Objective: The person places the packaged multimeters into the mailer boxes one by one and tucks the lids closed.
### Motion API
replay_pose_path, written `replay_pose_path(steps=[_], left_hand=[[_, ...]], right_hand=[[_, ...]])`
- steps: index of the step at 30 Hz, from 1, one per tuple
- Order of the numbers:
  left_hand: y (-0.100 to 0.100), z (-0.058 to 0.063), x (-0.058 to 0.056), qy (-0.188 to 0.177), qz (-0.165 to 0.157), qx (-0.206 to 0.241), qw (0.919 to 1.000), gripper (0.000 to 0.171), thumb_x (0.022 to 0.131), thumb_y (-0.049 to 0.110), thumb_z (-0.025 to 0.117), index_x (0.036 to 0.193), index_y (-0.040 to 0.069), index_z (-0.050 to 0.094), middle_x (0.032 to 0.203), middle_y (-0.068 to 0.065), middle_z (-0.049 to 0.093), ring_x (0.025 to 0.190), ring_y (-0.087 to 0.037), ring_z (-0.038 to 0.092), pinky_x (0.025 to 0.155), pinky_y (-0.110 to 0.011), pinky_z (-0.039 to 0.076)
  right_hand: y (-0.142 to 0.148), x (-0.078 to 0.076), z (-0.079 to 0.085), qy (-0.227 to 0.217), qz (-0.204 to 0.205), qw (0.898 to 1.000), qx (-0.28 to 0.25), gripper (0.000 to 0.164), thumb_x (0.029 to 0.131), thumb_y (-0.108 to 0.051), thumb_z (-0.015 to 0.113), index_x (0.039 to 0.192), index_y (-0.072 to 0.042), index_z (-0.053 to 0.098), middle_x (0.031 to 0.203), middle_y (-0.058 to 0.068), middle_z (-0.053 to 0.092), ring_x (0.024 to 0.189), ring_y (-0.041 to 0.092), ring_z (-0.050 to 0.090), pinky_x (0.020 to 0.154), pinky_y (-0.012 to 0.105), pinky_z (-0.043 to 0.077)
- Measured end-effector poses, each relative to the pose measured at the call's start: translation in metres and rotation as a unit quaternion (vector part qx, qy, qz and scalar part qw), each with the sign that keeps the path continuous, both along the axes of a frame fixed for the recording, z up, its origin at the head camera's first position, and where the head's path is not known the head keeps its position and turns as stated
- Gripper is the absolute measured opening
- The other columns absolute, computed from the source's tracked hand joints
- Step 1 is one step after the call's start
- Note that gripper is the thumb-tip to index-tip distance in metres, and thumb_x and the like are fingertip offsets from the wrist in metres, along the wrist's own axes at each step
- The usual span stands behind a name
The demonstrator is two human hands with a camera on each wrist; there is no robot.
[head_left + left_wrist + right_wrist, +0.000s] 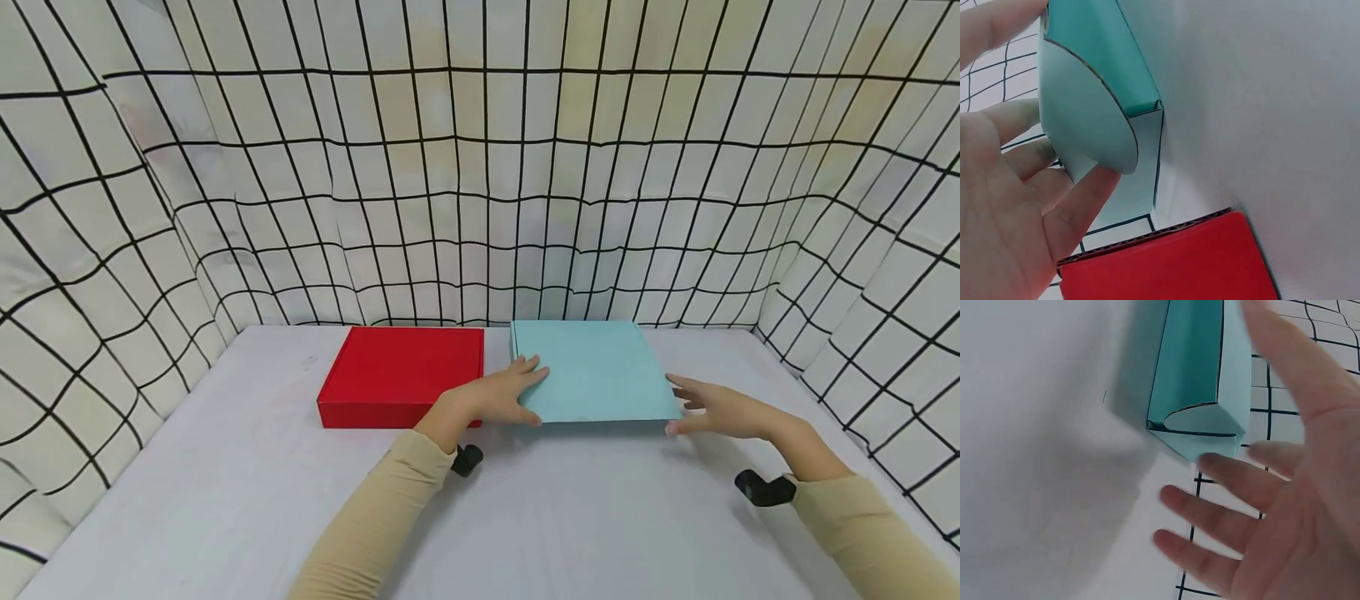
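Note:
A light blue cardboard box [592, 371] sits on the right half of the table, its lid slightly raised at the front. The left wrist view shows a rounded side flap [1082, 103] on the lid and the teal inside behind it. My left hand [498, 396] touches the lid's left edge, fingers spread and thumb near the front corner; one fingertip meets the flap. At the box's right side, my right hand [723, 410] has its fingers spread beside the lid's edge and holds nothing. The right wrist view shows the box's open front corner past those fingers.
A closed red box [412, 367] lies left of the blue one, partly behind my left forearm. Both boxes rest on a white-covered table [225, 500]. White cloth walls with a black grid [487, 200] surround its back and sides.

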State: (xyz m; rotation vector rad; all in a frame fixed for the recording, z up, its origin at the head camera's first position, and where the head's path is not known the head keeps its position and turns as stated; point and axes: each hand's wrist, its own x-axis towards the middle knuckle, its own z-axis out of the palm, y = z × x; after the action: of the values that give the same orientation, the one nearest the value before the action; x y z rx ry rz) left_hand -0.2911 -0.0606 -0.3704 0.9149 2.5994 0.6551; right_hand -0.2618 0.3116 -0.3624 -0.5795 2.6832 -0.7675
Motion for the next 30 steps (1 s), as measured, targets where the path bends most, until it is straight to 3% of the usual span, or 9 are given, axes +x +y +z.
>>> replay_pose_path(steps=[4,12,15,22,26,30], left_hand=[[0.001,-0.003,0.0,0.007,0.005,0.0,1.0,0.085,0.094,0.028,0.073,0.164,0.014,0.026,0.172,-0.005,0.011,0.157,-0.029,0.005,0.119,-0.052,0.029],[0.007,-0.005,0.004,0.02,0.019,-0.004,0.9996,0.084,0.094,0.027,0.074,0.163,0.014,0.028,0.171,-0.005,0.012,0.157,-0.028,0.007,0.119,-0.051,0.03],[0.007,-0.004,0.008,0.026,0.034,-0.005,0.9991,0.083,0.093,0.027,0.075,0.162,0.013,0.03,0.171,-0.008,0.014,0.156,-0.03,0.012,0.117,-0.051,0.033],[0.003,-0.004,0.022,0.047,0.115,0.044,0.9913,0.08,0.088,0.024,0.081,0.155,0.005,0.043,0.16,-0.015,0.04,0.145,-0.032,0.04,0.109,-0.048,0.045],[-0.001,-0.002,0.034,0.047,0.169,0.078,0.9815,0.073,0.087,0.02,0.082,0.151,0.007,0.05,0.149,-0.013,0.054,0.132,-0.032,0.054,0.093,-0.045,0.057],[-0.005,0.003,0.044,0.053,0.19,0.091,0.9761,0.064,0.087,0.017,0.082,0.144,0.008,0.056,0.138,-0.014,0.062,0.12,-0.032,0.062,0.082,-0.043,0.061]], right_hand=[[-0.003,-0.008,-0.004,0.026,0.005,0.999,-0.027,0.1,0.094,-0.04,0.075,0.162,0.002,0.015,0.161,0.035,0.023,0.136,0.056,0.041,0.104,0.068,0.04],[-0.012,-0.023,-0.019,0.054,0.028,0.998,-0.024,0.083,0.1,-0.042,0.066,0.163,-0.006,0.025,0.167,0.028,0.009,0.15,0.053,0.012,0.114,0.07,0.021],[-0.014,-0.026,-0.022,0.058,0.033,0.998,-0.021,0.078,0.102,-0.042,0.063,0.162,-0.006,0.028,0.168,0.026,0.006,0.15,0.054,0.007,0.114,0.073,0.014],[-0.016,-0.028,-0.025,0.066,0.025,0.997,-0.012,0.081,0.1,-0.045,0.065,0.162,-0.007,0.029,0.168,0.024,0.006,0.15,0.054,0.007,0.114,0.073,0.013],[-0.017,-0.027,-0.027,0.068,0.026,0.997,-0.01,0.084,0.099,-0.047,0.066,0.162,-0.008,0.028,0.168,0.024,0.007,0.15,0.054,0.008,0.114,0.073,0.014],[-0.017,-0.027,-0.027,0.077,0.029,0.997,-0.009,0.086,0.097,-0.046,0.068,0.162,-0.007,0.028,0.168,0.025,0.007,0.15,0.054,0.009,0.113,0.073,0.016]])
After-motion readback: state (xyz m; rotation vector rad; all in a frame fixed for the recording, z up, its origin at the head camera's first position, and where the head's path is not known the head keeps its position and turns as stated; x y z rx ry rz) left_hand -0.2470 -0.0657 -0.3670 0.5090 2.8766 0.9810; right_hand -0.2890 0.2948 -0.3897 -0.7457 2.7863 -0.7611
